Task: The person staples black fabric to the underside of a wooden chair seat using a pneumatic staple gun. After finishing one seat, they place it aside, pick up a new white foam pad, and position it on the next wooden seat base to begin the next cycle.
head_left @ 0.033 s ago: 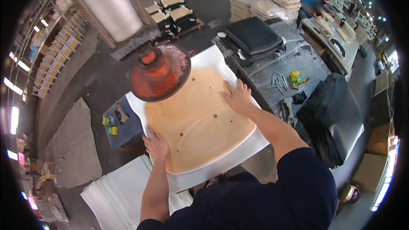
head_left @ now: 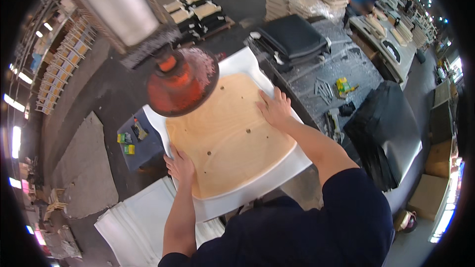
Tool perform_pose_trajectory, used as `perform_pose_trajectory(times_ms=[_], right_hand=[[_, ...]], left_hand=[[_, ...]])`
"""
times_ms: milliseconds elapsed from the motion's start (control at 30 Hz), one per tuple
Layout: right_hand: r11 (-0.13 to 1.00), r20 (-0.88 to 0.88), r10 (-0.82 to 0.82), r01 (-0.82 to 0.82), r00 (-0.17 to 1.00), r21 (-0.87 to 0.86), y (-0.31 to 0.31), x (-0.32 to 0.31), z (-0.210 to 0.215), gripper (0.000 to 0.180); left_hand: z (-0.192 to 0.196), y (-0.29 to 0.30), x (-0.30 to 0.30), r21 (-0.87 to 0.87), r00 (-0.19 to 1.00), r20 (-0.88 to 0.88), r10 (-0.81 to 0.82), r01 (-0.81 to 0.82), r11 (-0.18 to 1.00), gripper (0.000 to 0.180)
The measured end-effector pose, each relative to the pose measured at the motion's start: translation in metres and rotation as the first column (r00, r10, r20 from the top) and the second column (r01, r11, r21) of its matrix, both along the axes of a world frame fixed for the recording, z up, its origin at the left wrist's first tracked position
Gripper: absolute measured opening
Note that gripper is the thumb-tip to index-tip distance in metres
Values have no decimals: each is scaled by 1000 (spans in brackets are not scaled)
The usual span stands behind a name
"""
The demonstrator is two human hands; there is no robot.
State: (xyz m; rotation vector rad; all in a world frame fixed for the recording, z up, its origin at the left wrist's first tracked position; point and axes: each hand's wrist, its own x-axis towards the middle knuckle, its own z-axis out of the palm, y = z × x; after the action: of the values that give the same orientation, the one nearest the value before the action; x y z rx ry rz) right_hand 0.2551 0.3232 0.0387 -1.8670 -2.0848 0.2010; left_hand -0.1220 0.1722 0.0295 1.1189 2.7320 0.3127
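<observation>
Taking the plywood seat panel (head_left: 228, 136) as the landmark: it lies flat on a white foam sheet (head_left: 257, 190) directly ahead of the person, its long axis running away from them toward the red round press head (head_left: 180, 85) over its far left corner. The left hand (head_left: 181, 166) rests open, palm down, on the panel's near left edge. The right hand (head_left: 275, 109) lies spread flat on its far right edge, beside the cluttered table (head_left: 341, 69).
</observation>
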Motion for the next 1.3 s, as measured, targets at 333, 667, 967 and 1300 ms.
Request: perform_pose_trajectory(times_ms=[333,667,967,1300], right_hand=[[993,-55,16,-10,998,114,20,1,-16,41],[982,-80,29,-14,996,187,26,3,-21,36],[983,-84,37,-21,996,182,26,5,-21,34],[984,-81,40,-25,996,178,26,3,-18,37]], left_hand=[[-4,1,14,5,999,7,38,-38,999,65],[-4,-6,4,65,995,13,-96,95,993,75],[2,-15,19,87,998,-8,-59,59,994,69],[18,-12,25,62,1000,22,-19,18,998,66]])
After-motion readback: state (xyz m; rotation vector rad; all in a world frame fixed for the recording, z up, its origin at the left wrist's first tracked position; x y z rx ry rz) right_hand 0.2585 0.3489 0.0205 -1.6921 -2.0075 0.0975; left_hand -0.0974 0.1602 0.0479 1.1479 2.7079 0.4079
